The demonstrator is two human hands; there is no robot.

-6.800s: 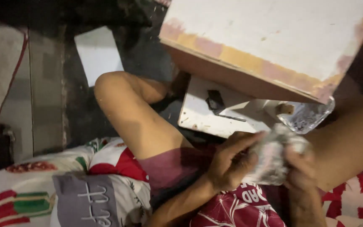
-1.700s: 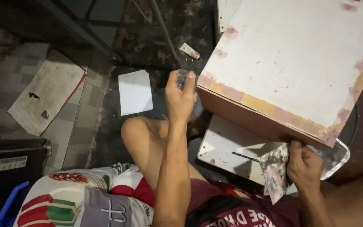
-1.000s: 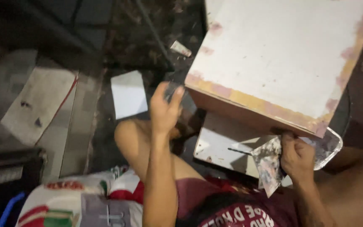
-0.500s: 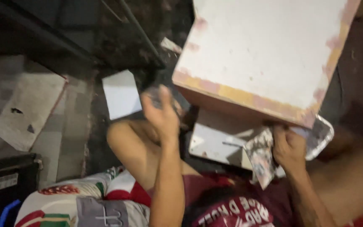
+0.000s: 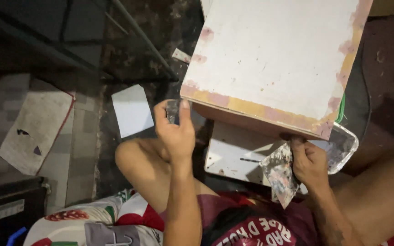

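While right hand (image 5: 310,160) grips rag (image 5: 280,175), left hand (image 5: 175,132) pinches glass piece (image 5: 173,110).

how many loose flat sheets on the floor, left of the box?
2. A small white rectangular sheet lies beside the left hand; a larger grey stained sheet with a red edge lies farther left. Others may be hidden in shadow.

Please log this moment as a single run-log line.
left hand: holds small clear piece | right hand: grips stained rag | white board: above lap

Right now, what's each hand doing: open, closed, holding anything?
Left hand: closed on a small clear piece, pinched in its fingers.
Right hand: closed on a stained crumpled rag.
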